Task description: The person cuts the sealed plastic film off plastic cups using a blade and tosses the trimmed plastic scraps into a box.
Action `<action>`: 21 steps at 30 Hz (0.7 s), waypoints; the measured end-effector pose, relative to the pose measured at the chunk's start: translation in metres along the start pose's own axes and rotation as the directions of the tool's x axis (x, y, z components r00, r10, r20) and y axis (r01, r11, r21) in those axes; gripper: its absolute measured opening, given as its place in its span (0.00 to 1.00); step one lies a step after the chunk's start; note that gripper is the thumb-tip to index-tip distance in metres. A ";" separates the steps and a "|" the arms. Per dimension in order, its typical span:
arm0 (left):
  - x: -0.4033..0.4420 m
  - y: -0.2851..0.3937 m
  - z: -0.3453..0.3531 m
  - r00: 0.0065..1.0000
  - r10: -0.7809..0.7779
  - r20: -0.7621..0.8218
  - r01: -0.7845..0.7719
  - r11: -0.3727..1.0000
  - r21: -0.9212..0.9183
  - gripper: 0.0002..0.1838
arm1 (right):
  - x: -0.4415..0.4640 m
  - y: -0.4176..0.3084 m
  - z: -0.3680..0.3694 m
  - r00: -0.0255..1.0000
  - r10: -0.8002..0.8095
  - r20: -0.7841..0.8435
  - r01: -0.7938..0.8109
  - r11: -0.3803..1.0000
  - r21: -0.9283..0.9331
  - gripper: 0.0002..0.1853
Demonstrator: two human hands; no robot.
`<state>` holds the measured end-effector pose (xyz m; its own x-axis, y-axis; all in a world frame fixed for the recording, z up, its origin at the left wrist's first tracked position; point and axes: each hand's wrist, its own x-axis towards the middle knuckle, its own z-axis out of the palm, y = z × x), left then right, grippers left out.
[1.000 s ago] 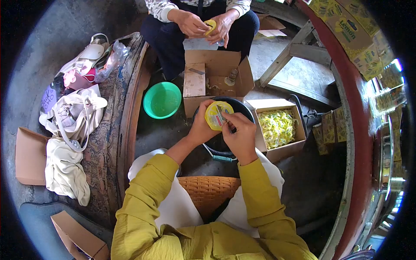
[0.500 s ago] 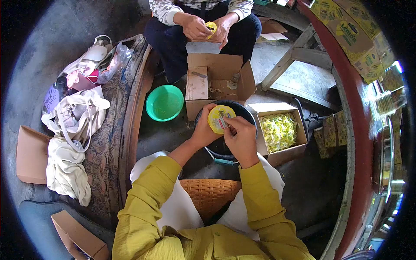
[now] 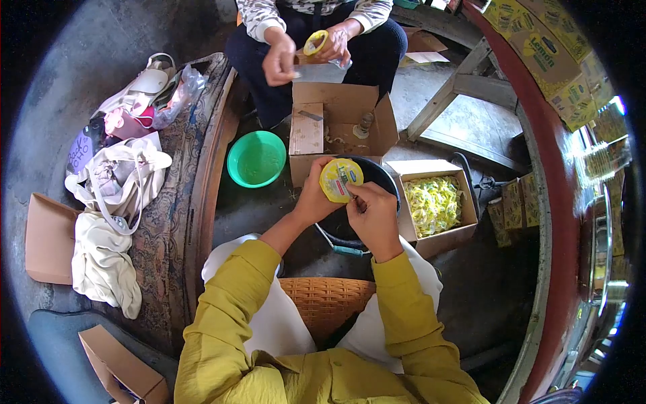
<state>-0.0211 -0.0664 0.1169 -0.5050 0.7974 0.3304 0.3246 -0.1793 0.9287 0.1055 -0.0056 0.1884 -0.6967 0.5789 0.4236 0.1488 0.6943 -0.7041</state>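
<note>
My left hand (image 3: 314, 195) is wrapped round a plastic cup with a round yellow printed lid (image 3: 334, 177), held lid up above a black bucket (image 3: 387, 180). The fingers of my right hand (image 3: 375, 219) are pinched together at the right edge of the lid, touching it. Anything small between those fingertips is hidden. Most of the cup's body is out of sight below the lid. Right of the bucket stands a cardboard box (image 3: 441, 248) filled with yellow and white plastic strips (image 3: 434, 205).
Across from me, a seated person's hand (image 3: 334, 44) holds a yellow-rimmed cup (image 3: 315, 42). Between us are an open cardboard box (image 3: 308, 138) and a green basin (image 3: 237, 161). A patterned bench (image 3: 168, 249) with bags lies left; a wooden stool frame (image 3: 437, 108) stands right.
The cup in my left hand has shifted slightly left and up; my right fingers stay at its edge. The other person's hands have moved apart, one lowering to the left.
</note>
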 end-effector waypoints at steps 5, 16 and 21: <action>0.001 0.002 0.002 0.999 0.044 0.004 -0.045 0.999 0.017 0.39 | 0.001 0.002 0.001 1.000 -0.010 -0.011 0.010 1.000 -0.006 0.12; 0.006 -0.001 -0.005 0.994 0.046 -0.096 -0.038 0.996 0.083 0.41 | -0.002 -0.002 -0.005 0.990 0.090 0.109 -0.090 0.996 -0.004 0.12; 0.008 -0.002 -0.008 0.998 0.015 -0.063 -0.013 0.999 0.042 0.42 | -0.003 0.002 -0.004 0.989 0.087 0.116 -0.088 0.996 0.007 0.12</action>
<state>-0.0315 -0.0645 0.1193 -0.5497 0.7563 0.3547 0.3646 -0.1648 0.9164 0.1109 -0.0037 0.1882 -0.7577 0.5835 0.2921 0.2050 0.6378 -0.7424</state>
